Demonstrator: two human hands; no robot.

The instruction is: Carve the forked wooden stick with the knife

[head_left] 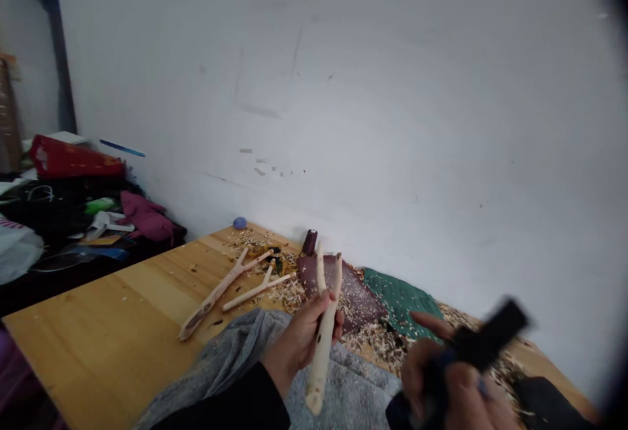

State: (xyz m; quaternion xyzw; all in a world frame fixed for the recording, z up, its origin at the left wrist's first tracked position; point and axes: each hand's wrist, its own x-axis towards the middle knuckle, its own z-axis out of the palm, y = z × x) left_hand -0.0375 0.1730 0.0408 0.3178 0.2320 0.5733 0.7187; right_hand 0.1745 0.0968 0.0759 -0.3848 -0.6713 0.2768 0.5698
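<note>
My left hand (307,328) is wrapped round a peeled, pale forked stick (320,371), just below where it splits. The stick's two prongs point up towards the wall, and its thick end hangs low over a grey cloth (360,377). At the lower right, my right hand (461,391) grips a black tool with blue parts (495,335). Motion blurs this tool, so its exact kind cannot be made out. One finger of that hand sticks out to the left. The tool and the forked stick are apart.
Two more peeled forked sticks, a larger one (210,302) and a smaller one (258,291), lie on the wooden table (98,332). Wood shavings (377,345) cover a maroon sheet (363,299) and a green cloth (402,296) by the wall. Clutter, including a pink plush toy (147,217), fills the left.
</note>
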